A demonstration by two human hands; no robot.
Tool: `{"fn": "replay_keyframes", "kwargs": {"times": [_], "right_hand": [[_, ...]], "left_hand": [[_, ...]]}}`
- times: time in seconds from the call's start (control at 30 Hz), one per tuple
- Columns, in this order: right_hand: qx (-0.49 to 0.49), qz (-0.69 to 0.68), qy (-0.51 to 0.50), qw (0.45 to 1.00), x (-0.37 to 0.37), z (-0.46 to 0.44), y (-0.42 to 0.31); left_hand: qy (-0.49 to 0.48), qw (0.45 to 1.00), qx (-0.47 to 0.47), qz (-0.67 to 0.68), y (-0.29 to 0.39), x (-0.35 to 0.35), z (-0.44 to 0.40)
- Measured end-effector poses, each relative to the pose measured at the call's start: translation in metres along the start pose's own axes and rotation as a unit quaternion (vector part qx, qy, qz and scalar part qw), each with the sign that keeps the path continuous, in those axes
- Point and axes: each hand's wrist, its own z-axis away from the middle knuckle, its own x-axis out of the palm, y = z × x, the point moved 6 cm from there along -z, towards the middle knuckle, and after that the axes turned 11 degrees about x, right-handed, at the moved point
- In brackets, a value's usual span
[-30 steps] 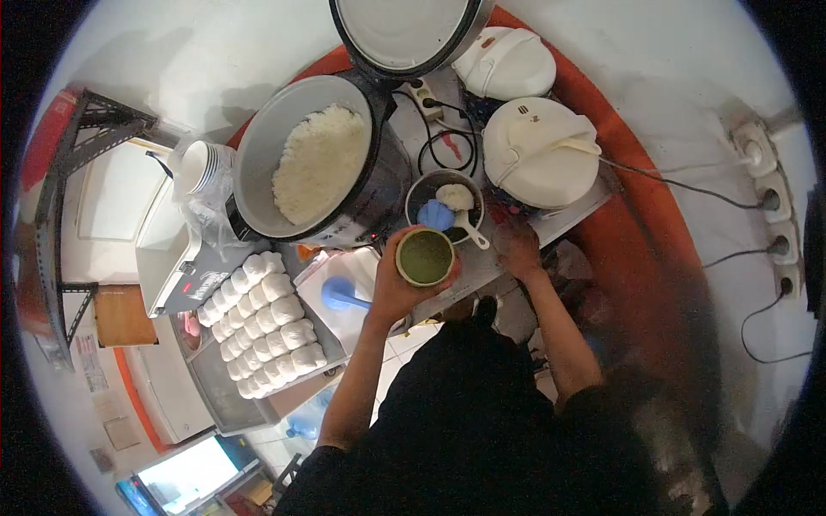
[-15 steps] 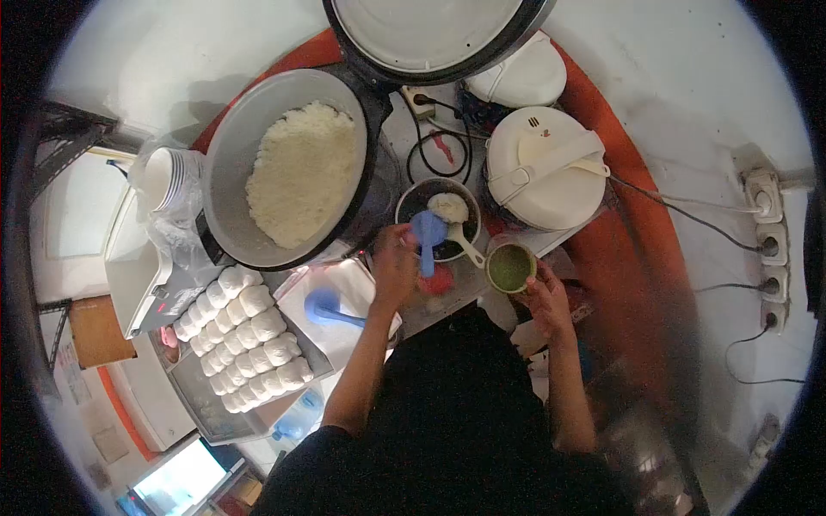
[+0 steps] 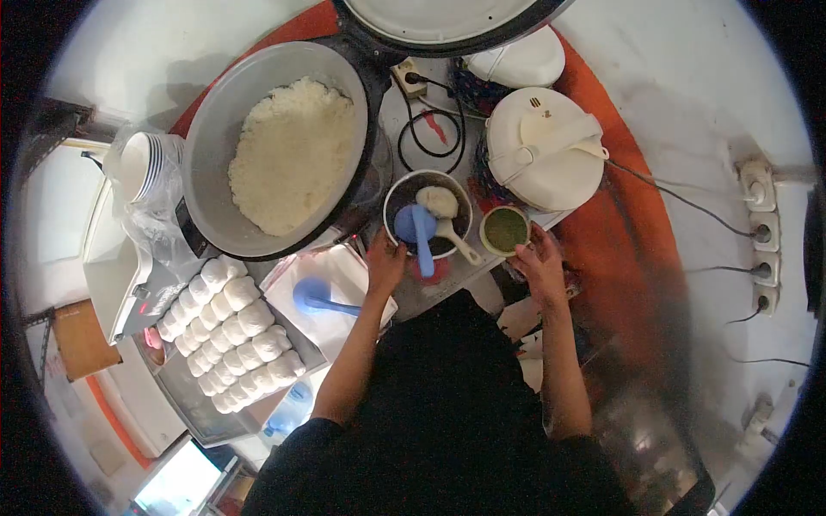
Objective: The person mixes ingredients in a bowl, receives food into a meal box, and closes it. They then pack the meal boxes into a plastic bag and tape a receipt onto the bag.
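My left hand [image 3: 387,261] is at the left front of a small round pot [image 3: 391,193], its fingers closed on the rim. Inside the pot lie a blue rice scoop [image 3: 415,225] and a white rice scoop [image 3: 439,202], both with handles resting over the front edge. My right hand [image 3: 542,267] grips a small round cup [image 3: 483,239] from its right side. Green stuff [image 3: 506,229] shows inside this cup, just right of the pot. A large open rice cooker [image 3: 202,146] holding white rice [image 3: 297,159] stands to the left of the pot.
White wrapped bundles [image 3: 228,331] fill a tray at left. Another blue scoop [image 3: 311,295] lies on white paper [image 3: 280,279]. Closed white cookers [image 3: 542,163] stand at right, with cables [image 3: 430,142] behind the pot. Bagged paper cups [image 3: 142,168] and wall sockets [image 3: 761,232] flank the counter.
My left hand has let go of the blue scoop in the pot and taken the pot's rim. The right hand still holds the cup. The whole view has shifted slightly.
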Motion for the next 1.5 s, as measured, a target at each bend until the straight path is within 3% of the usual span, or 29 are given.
{"fn": "replay_keyframes", "kwargs": {"times": [0.07,0.13,0.2,0.33,0.4,0.47,0.7,1.07,1.23,1.5], "right_hand": [[-0.023,0.028,-0.012,0.999,0.020,0.002,-0.011],[-0.044,0.056,-0.027,0.997,0.036,-0.005,-0.009],[-0.092,0.107,-0.028,0.990,0.047,-0.018,0.001],[-0.092,0.149,-0.030,0.984,0.082,-0.017,0.000],[-0.166,0.163,-0.030,0.972,0.086,-0.023,0.000],[-0.173,0.179,-0.021,0.968,0.089,-0.027,0.002],[-0.209,0.257,-0.029,0.943,0.095,-0.041,0.012],[-0.209,0.201,-0.029,0.957,0.107,-0.049,0.018],[-0.202,0.233,0.012,0.951,0.099,-0.044,0.016],[-0.171,0.162,0.040,0.971,0.069,-0.039,0.030]], "left_hand": [[-0.019,1.000,0.011,-0.011,0.000,-0.007,0.019],[-0.012,0.984,-0.092,0.150,-0.005,-0.009,0.039],[-0.004,0.988,-0.075,0.133,-0.012,-0.006,0.050],[0.032,0.992,-0.057,0.109,-0.043,0.006,0.062],[0.053,0.979,-0.089,0.174,-0.037,0.003,0.065],[0.058,0.988,-0.020,0.141,-0.026,-0.004,0.059],[0.025,0.997,-0.030,0.061,-0.020,-0.016,0.055],[0.007,0.991,-0.038,0.132,-0.031,-0.014,0.056],[0.008,0.995,-0.024,0.093,-0.037,-0.010,0.056],[0.018,0.996,-0.016,0.087,-0.034,-0.012,0.054]]}}
